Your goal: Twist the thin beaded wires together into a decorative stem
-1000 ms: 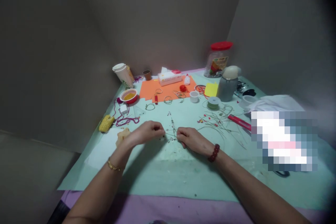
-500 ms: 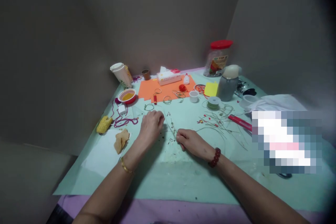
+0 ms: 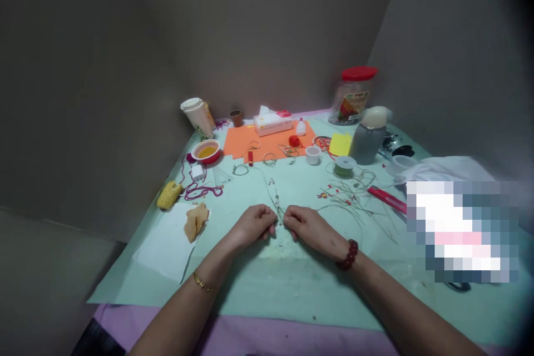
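A pale green table cover (image 3: 258, 283) spreads beneath everything, with an orange sheet (image 3: 237, 142) lying toward its far edge and a white sheet of paper (image 3: 161, 253) at the left. At the far right stands a clear plastic jar (image 3: 348, 94) with a red lid, and just in front of it a grey bottle (image 3: 369, 142) with a cream cap. A tissue box (image 3: 273, 124) sits on the orange sheet.

Nearer the viewer, the left hand (image 3: 254, 223) and right hand (image 3: 308, 225) face each other, close together but apart. Both are narrowed, the fingers of each drawn in to a pinch on a thin green cord (image 3: 278, 211). The cord lies between the two sets of fingertips, over the middle of the cover; a strand extends from there toward the orange sheet. Exactly how it passes through the fingers is too small to tell.

Beyond the right hand, to the right, is a spool of green cord (image 3: 344, 168), with loose cut strands (image 3: 348, 194) in front of it. Smallest are tiny bits (image 3: 272, 182) scattered just beyond the fingertips.
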Tool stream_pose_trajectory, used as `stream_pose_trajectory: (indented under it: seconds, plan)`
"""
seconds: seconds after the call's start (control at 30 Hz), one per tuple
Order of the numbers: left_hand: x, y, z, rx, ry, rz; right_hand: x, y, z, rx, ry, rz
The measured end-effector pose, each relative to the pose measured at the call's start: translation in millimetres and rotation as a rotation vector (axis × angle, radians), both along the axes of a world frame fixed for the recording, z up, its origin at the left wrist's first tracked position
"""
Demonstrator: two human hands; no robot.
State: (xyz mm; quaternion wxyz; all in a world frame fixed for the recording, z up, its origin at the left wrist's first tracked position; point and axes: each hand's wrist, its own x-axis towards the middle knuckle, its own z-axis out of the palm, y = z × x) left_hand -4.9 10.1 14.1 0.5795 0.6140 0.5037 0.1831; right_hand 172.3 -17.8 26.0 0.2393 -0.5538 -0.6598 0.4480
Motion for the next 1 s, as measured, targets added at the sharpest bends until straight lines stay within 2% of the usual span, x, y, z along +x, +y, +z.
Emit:
stream_pose_trajectory:
  seconds: [0.07,0.13,0.37,0.47,0.63,0.77,1.0]
  plan:
    - [1.5,-0.7,0.1,-0.111,-0.113,0.004,0.3,0.2,-0.7,0.017,-0.001,0.021]
    - [4.4,-0.4,1.1,-0.147,-0.176,0.013,0.7,0.1,-1.9,0.044,-0.008,0.034]
    - [13.4,3.0,-1.6,-0.176,-0.245,0.102,0.4,0.7,-4.9,0.102,0.001,0.085]
    - [14.2,2.8,-1.5,-0.179,-0.269,0.143,-0.8,1.3,-3.3,0.092,-0.034,0.059]
    - [15.9,0.5,1.7,-0.196,-0.370,0.199,-4.1,3.7,0.4,-0.025,-0.032,-0.024]
    - [16.6,-0.1,2.1,-0.184,-0.402,0.194,-6.0,9.7,3.6,-0.125,-0.013,-0.073]
    - [15.8,3.5,-1.9,-0.141,-0.394,0.199,1.6,28.5,2.6,-0.314,-0.024,0.093]
